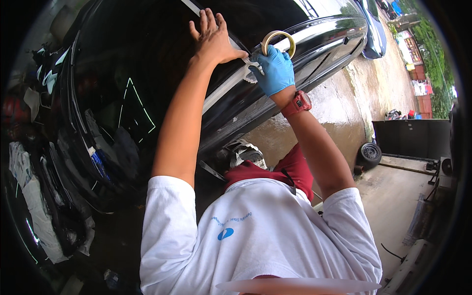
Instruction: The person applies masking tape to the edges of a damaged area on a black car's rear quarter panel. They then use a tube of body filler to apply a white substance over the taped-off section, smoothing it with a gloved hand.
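A black car [152, 44] with a glossy body lies under both hands. My left hand [212, 44] is bare and rests on it with the fingers spread. The left thumb reaches toward my right hand [276, 73], which wears a blue glove. That hand is closed around a roll of masking tape [292, 46]. A pale strip [219, 93] runs along the car's edge below my hands, and another pale strip [191, 6] shows beyond my left fingers. A crumpled whitish piece [250, 75] sits beside the gloved fingers; what it is I cannot tell.
Wet concrete floor [339, 118] stretches to the right of the car. A wheel [368, 155] lies near a dark panel [413, 140] at the right. Another vehicle [374, 34] stands at the far right. Plastic-covered parts [37, 201] crowd the left side.
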`<state>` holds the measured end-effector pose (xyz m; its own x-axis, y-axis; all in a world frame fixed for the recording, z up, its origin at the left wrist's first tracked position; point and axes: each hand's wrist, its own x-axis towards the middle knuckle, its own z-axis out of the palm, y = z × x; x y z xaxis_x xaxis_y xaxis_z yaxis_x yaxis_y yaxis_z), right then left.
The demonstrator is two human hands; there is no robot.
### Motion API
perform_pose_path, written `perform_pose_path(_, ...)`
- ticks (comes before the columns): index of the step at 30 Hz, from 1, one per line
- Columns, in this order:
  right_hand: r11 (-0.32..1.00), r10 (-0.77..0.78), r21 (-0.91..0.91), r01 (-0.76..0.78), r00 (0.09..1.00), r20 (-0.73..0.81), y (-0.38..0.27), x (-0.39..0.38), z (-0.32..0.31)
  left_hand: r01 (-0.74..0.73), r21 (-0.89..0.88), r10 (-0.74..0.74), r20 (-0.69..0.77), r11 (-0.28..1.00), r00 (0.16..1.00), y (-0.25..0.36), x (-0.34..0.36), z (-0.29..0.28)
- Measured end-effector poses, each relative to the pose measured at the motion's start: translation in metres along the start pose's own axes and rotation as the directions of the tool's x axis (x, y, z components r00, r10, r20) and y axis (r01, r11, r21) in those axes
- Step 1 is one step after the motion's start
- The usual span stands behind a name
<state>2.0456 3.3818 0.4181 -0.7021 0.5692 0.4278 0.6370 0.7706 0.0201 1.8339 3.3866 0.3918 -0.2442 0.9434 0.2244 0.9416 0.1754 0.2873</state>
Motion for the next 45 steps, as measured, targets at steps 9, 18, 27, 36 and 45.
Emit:
perform_pose_path(9, 0.994, 0.037, 0.099, -0.037, 0.999, -0.005, 0.001, 0.018, 0.009, 0.013, -0.031, -0.009, 0.111, 0.999, 0.994, -0.008, 0.009, 0.003)
perform_pose_path(18, 0.925, 0.366, 0.04, -0.379, 0.913, 0.182, -0.019, 0.035, 0.034, -0.011, -0.104, 0.016, 0.052, 0.995, 0.998, -0.019, 0.011, 0.014)
perform_pose_path(27, 0.744, 0.202, 0.575, -0.34, 0.935, 0.29, 0.027, 0.028, -0.035, -0.168, -0.125, 0.127, -0.285, 0.978, 0.95, -0.023, -0.012, 0.034)
perform_pose_path(36, 0.521, 0.415, 0.663, -0.538, 0.838, 0.353, 0.049, -0.044, -0.058, 0.029, -0.266, -0.059, -0.106, 0.963, 0.993, -0.014, -0.032, 0.036)
perform_pose_path(45, 0.525, 0.238, 0.767, -0.368, 0.929, 0.283, 0.042, -0.048, -0.044, 0.127, -0.163, -0.136, -0.043, 0.978, 0.99, -0.016, -0.033, 0.02)
